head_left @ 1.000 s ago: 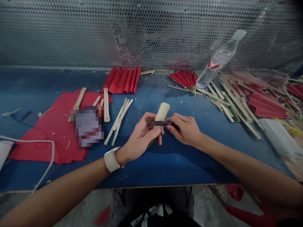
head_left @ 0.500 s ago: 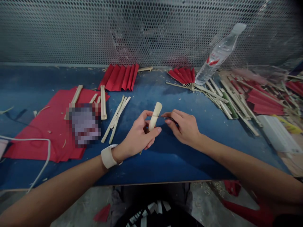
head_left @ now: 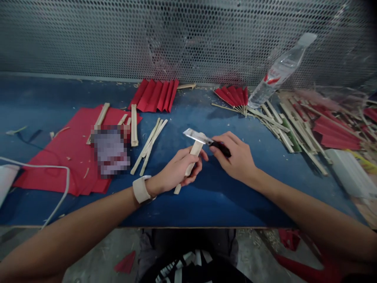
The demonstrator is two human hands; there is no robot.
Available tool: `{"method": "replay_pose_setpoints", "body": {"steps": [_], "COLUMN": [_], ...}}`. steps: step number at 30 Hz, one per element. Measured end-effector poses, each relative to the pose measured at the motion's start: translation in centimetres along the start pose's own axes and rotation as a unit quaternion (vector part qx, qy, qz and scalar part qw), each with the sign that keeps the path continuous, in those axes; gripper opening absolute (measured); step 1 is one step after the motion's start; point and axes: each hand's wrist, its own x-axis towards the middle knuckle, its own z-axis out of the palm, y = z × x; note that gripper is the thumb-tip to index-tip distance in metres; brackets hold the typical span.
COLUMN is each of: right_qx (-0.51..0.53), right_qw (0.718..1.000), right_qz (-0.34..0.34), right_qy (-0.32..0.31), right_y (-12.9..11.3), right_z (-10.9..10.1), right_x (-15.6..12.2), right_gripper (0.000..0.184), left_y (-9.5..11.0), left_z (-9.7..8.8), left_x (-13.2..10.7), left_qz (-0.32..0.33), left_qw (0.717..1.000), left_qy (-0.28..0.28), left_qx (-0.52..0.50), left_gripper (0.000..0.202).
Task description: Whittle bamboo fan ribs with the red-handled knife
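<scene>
Near the middle, the left hand point(head_left: 185, 163) is closed around a pale bamboo strip point(head_left: 196, 149), seemingly unsplit; the right hand point(head_left: 237, 155) grips a knife point(head_left: 208, 141) laid across its far end. Leftward, thin sticks point(head_left: 149, 143) lie already split; farther, red paper point(head_left: 156, 95) stands pleated. The knife, edge-on half a second ago, now shows its flat.

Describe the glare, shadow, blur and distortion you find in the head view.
Head view: the knife blade catches glare; head view: shadow darkens the table near the right hand; head view: a pixelated patch masks detail over the flat red paper; head view: the folded red paper at far right looks soft, and the bottle leans outward, perhaps wide-angle stretch.
</scene>
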Motion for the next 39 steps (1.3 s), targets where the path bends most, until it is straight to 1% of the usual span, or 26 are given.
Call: {"method": "replay_pose_setpoints", "body": {"steps": [3, 6, 9, 12, 15, 17, 19, 21, 23, 25, 26, 28, 31, 34, 37, 39], "right_qx": [0.018, 0.049, 0.066, 0.069, 0.036, 0.015, 0.008, 0.01, 0.012, -0.002, -0.014, -0.041, -0.077, -0.146, -0.2, -0.209], "right_qw": [0.999, 0.995, 0.993, 0.993, 0.996, 0.997, 0.997, 0.998, 0.999, 0.999, 0.999, 0.999, 0.995, 0.983, 0.97, 0.969], "right_qz": [0.036, 0.067, 0.078, 0.053, 0.003, -0.016, -0.012, -0.003, 0.001, 0.005, 0.009, 0.022, 0.042, 0.077, 0.1, 0.094], "right_qy": [0.033, 0.046, 0.067, 0.082, 0.082, 0.08, 0.073, 0.06, 0.048, 0.038, 0.032, 0.011, -0.04, -0.079, -0.092, -0.094], "right_y": [0.7, 1.2, 1.1, 0.7, 0.4, 0.3, 0.4, 0.6, 0.8, 1.0, 1.0, 1.0, 0.8, 0.7, 0.7, 0.7], "right_z": [-0.1, -0.1, 0.0, -0.1, -0.2, -0.3, -0.4, -0.5, -0.5, -0.5, -0.5, -0.6, -0.7, -0.8, -0.7, -0.7], "right_x": [0.4, 0.4, 0.1, -0.5, -0.7, -0.6, -0.4, -0.2, 0.0, 0.2, 0.3, 0.5, 0.8, 0.9, 0.9, 0.9], "right_gripper": [0.02, 0.022, 0.023, 0.022, 0.019, 0.018, 0.024, 0.036, 0.047, 0.053, 0.054, 0.054, 0.057, 0.062, 0.065, 0.065], "left_y": [0.0, 0.1, 0.2, 0.3, 0.2, 0.1, 0.0, 0.0, 0.1, 0.3, 0.4, 0.5, 0.5, 0.2, -0.1, -0.2], "left_z": [-0.2, -0.1, 0.0, 0.1, 0.1, 0.2, 0.3, 0.4, 0.5, 0.6, 0.6, 0.6, 0.3, -0.2, -0.6, -0.6], "left_x": [0.0, 0.0, -0.1, 0.0, 0.2, 0.3, 0.3, 0.3, 0.2, 0.2, 0.2, 0.3, 0.4, 0.5, 0.4, 0.4], "left_qz": [-0.003, 0.006, 0.012, 0.014, 0.019, 0.03, 0.053, 0.07, 0.07, 0.068, 0.072, 0.089, 0.115, 0.149, 0.169, 0.17], "left_qw": [1.0, 0.999, 0.999, 0.998, 0.996, 0.996, 0.995, 0.994, 0.993, 0.992, 0.992, 0.989, 0.977, 0.958, 0.944, 0.945], "left_qy": [-0.019, -0.039, -0.035, -0.015, 0.032, 0.062, 0.08, 0.087, 0.083, 0.074, 0.072, 0.085, 0.138, 0.179, 0.178, 0.16], "left_qx": [-0.014, -0.027, -0.038, -0.06, -0.076, -0.063, -0.029, 0.016, 0.05, 0.07, 0.075, 0.087, 0.111, 0.169, 0.221, 0.23], "left_gripper": [0.018, 0.021, 0.02, 0.014, 0.007, 0.005, 0.007, 0.008, 0.013, 0.015, 0.014, 0.01, 0.006, 0.004, 0.011, 0.018]}}
